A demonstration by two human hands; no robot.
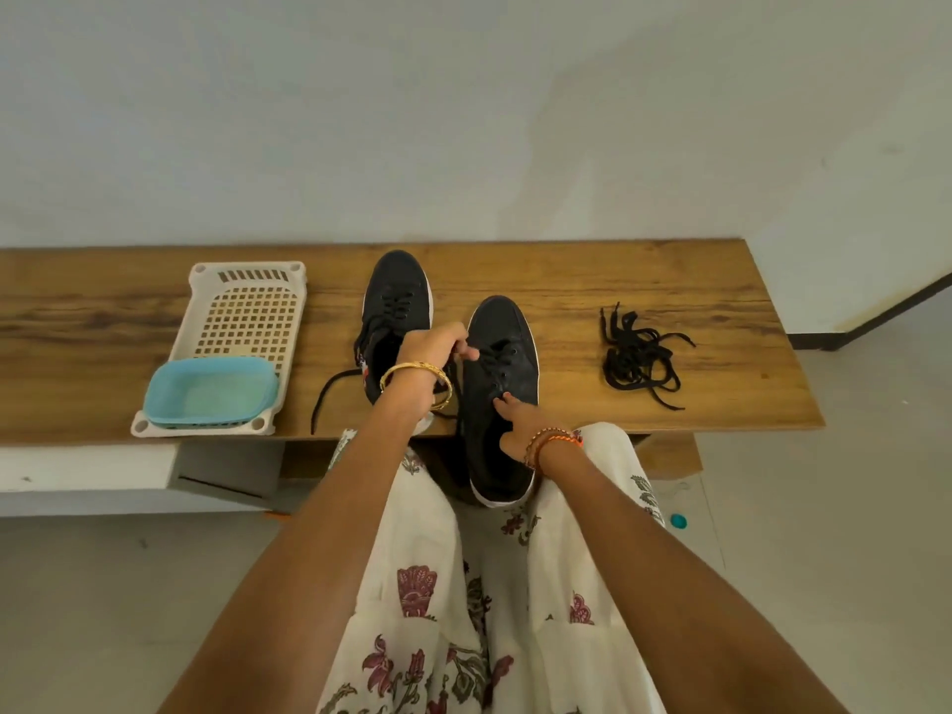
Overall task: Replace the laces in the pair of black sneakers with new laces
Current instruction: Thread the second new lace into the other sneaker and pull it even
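Two black sneakers with white soles lie on a wooden bench (669, 280). The left sneaker (396, 301) sits farther back, and its loose lace (324, 399) trails toward the bench's front edge. The right sneaker (502, 353) hangs heel-first over the front edge above my lap. My left hand (432, 353) pinches a black lace at the right sneaker's upper eyelets. My right hand (520, 425) holds that sneaker at its side near the opening, thumb on top. A bundle of loose black laces (639, 358) lies to the right.
A white perforated tray (242, 311) stands at the bench's left, with a light blue tub (211, 391) in its near end. A wall runs directly behind the bench. A small teal object (678, 519) lies on the floor at my right.
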